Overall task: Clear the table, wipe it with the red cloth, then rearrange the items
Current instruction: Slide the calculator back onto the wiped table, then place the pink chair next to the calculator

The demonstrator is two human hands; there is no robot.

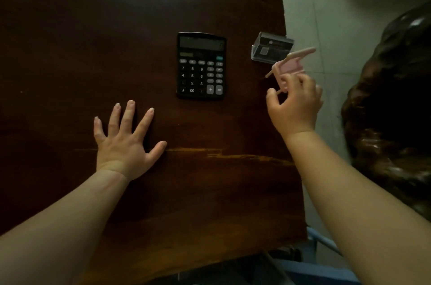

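Observation:
A black calculator (201,65) lies flat near the middle of the dark wooden table (93,28). A clear card holder with dark cards (271,48) stands at the table's right edge. My right hand (295,107) is raised above that edge and holds a small pink chair-shaped stand (290,66) by its lower part, just in front of the card holder. My left hand (123,138) rests palm down on the table with fingers spread, holding nothing. No red cloth is in view.
The table's right edge runs down beside a pale tiled floor (326,16). A dark carved wooden piece (391,110) stands on the floor at the right. A blue item (314,268) sits below the table's near edge.

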